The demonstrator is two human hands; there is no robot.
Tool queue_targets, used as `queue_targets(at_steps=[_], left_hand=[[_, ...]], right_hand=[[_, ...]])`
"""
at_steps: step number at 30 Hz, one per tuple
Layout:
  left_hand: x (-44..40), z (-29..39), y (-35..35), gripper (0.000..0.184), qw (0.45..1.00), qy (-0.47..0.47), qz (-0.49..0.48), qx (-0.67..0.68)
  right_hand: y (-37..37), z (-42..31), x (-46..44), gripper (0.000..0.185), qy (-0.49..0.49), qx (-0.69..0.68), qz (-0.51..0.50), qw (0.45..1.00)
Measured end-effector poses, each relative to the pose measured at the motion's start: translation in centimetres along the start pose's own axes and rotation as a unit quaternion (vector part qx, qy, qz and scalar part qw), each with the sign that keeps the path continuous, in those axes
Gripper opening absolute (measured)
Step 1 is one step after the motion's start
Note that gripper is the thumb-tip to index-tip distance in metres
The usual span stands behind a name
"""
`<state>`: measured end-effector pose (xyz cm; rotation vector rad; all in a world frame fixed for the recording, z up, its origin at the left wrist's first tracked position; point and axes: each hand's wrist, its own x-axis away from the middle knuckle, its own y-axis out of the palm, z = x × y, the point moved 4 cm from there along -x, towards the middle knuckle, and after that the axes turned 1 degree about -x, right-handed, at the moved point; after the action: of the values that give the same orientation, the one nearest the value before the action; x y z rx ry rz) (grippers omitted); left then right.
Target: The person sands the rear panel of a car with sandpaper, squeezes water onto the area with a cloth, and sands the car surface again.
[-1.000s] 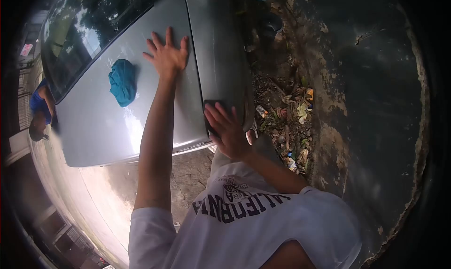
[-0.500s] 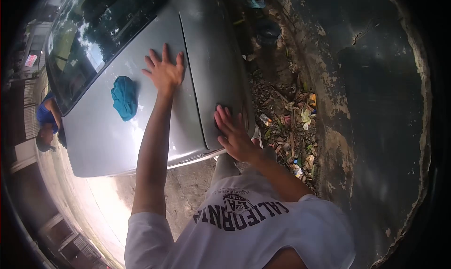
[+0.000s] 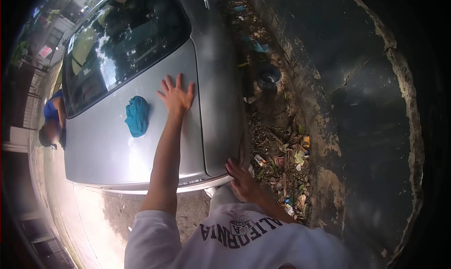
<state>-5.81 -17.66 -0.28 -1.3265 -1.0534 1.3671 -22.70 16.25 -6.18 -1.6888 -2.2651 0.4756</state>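
My left hand (image 3: 177, 97) lies flat with spread fingers on the silver car's rear lid (image 3: 108, 151), holding nothing. To its left, a crumpled teal cloth (image 3: 137, 116) rests on the same lid. At the car's rear corner, low on the rounded side panel (image 3: 218, 123), my right hand (image 3: 245, 182) has its fingers bent against the bodywork. A dark pad shows in the earlier views under that hand; now it is almost wholly hidden by the fingers.
Dark window glass (image 3: 127, 39) lies beyond the lid. Another person in blue (image 3: 54, 109) leans at the car's far left side. Right of the car, leaves and litter (image 3: 282, 161) line a peeling wall (image 3: 371, 114), with a dark round container (image 3: 269, 75) beside it.
My right hand has slid from beside the lid seam outward and down to the car's rear corner. My left hand stays spread on the lid. The view has shifted, showing more window.
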Motion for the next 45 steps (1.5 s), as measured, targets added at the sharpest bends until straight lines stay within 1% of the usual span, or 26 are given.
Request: queue_targets(at_steps=[2, 3, 4, 5, 6, 7, 9, 10, 12, 16, 18, 19, 20, 22, 24, 25, 26, 28, 31, 33, 34, 36, 40, 42, 44, 45], left_hand=[[0.2, 0.1, -0.4, 0.069, 0.999, 0.005, -0.034, -0.014], [0.3, -0.1, 0.4, 0.068, 0.999, 0.011, -0.029, -0.01], [0.3, -0.1, 1.1, 0.067, 1.0, 0.013, -0.022, -0.008], [0.7, 0.3, 0.8, 0.065, 0.998, 0.036, -0.053, 0.014], [2.1, 1.1, 0.5, 0.065, 0.995, 0.071, -0.058, 0.036], [4.1, 2.4, 0.8, 0.065, 0.993, 0.104, -0.047, 0.041], [9.0, 6.1, -0.7, 0.065, 0.988, 0.132, -0.076, 0.009], [10.0, 7.2, -0.6, 0.065, 0.989, 0.128, -0.068, 0.009], [12.1, 8.4, 0.5, 0.067, 0.988, 0.125, -0.075, -0.045], [14.5, 7.8, -0.7, 0.068, 0.982, 0.152, -0.088, -0.066], [15.9, 5.9, -1.8, 0.072, 0.935, 0.285, -0.209, -0.016], [15.0, 3.8, -3.0, 0.074, 0.953, 0.239, -0.186, 0.004], [13.5, 1.3, -4.4, 0.076, 0.968, 0.193, -0.161, 0.023], [9.4, -5.6, -5.7, 0.082, 0.989, 0.128, -0.032, -0.07], [6.1, -10.6, -9.8, 0.09, 0.994, 0.04, 0.031, -0.1], [4.7, -12.8, -10.5, 0.091, 0.997, 0.001, 0.014, -0.071], [3.6, -14.5, -10.8, 0.093, 0.998, -0.039, -0.004, -0.04], [2.5, -16.1, -9.7, 0.095, 0.995, -0.07, -0.052, 0.042], [1.4, -17.2, -4.2, 0.095, 0.98, -0.099, -0.093, 0.142], [4.6, -12.8, -6.2, 0.079, 0.994, -0.053, 0.006, 0.094], [5.6, -11.3, -6.1, 0.079, 0.994, -0.051, -0.004, 0.098], [7.3, -7.2, -6.4, 0.065, 0.989, 0.071, 0.055, 0.116], [14.5, 1.4, -6.6, 0.051, 0.959, 0.215, 0.062, 0.172], [18.5, 4.5, -5.9, 0.039, 0.95, 0.267, 0.021, 0.161], [18.9, 4.9, -5.7, 0.037, 0.951, 0.279, 0.0, 0.136], [18.9, 5.3, -5.4, 0.035, 0.951, 0.287, -0.018, 0.116]], right_hand=[[0.8, 8.8, 8.5, 0.046, 0.237, -0.163, 0.058, 0.956], [-0.5, 12.5, 12.8, 0.046, 0.338, -0.065, 0.088, 0.935], [-2.2, 14.9, 16.8, 0.047, 0.367, -0.06, 0.157, 0.915], [-3.8, 19.5, 21.3, 0.046, 0.454, 0.037, 0.15, 0.877], [-6.6, 18.4, 23.1, 0.05, 0.514, -0.079, 0.206, 0.829], [-8.3, 20.2, 25.2, 0.053, 0.573, -0.043, 0.215, 0.789], [-9.6, 30.6, 30.4, 0.058, 0.53, 0.063, 0.294, 0.792], [-11.0, 29.7, 28.5, 0.058, 0.522, 0.064, 0.296, 0.797], [-13.5, 26.0, 23.9, 0.064, 0.588, 0.042, 0.167, 0.79], [-14.4, 22.7, 15.5, 0.066, 0.542, 0.003, 0.145, 0.828], [-12.9, 24.6, 14.8, 0.068, 0.497, 0.01, 0.181, 0.849], [-11.9, 25.2, 14.4, 0.071, 0.459, 0.018, 0.208, 0.863], [-11.7, 20.0, 13.8, 0.064, 0.453, -0.042, 0.172, 0.873], [-11.1, 16.6, 15.0, 0.06, 0.555, -0.087, 0.072, 0.824], [-6.4, 29.6, 22.3, 0.064, 0.489, 0.014, 0.176, 0.854], [-5.1, 28.8, 25.4, 0.064, 0.443, -0.038, 0.23, 0.866], [-4.6, 26.0, 28.4, 0.065, 0.531, -0.002, 0.218, 0.819], [-0.8, 28.6, 36.6, 0.06, 0.634, -0.029, 0.189, 0.749], [2.2, 25.4, 43.6, 0.059, 0.719, -0.061, 0.175, 0.67], [3.5, 23.0, 46.3, 0.059, 0.736, -0.074, 0.182, 0.647], [4.2, 22.3, 47.5, 0.059, 0.74, -0.078, 0.187, 0.641], [5.0, 21.4, 49.1, 0.058, 0.739, -0.083, 0.196, 0.639], [6.3, 23.1, 48.6, 0.057, 0.715, -0.083, 0.17, 0.673], [6.1, 24.3, 44.8, 0.059, 0.72, -0.067, 0.087, 0.685], [4.7, 25.9, 41.4, 0.059, 0.683, -0.116, 0.15, 0.705], [4.9, 31.6, 41.5, 0.06, 0.636, -0.059, 0.165, 0.751]])
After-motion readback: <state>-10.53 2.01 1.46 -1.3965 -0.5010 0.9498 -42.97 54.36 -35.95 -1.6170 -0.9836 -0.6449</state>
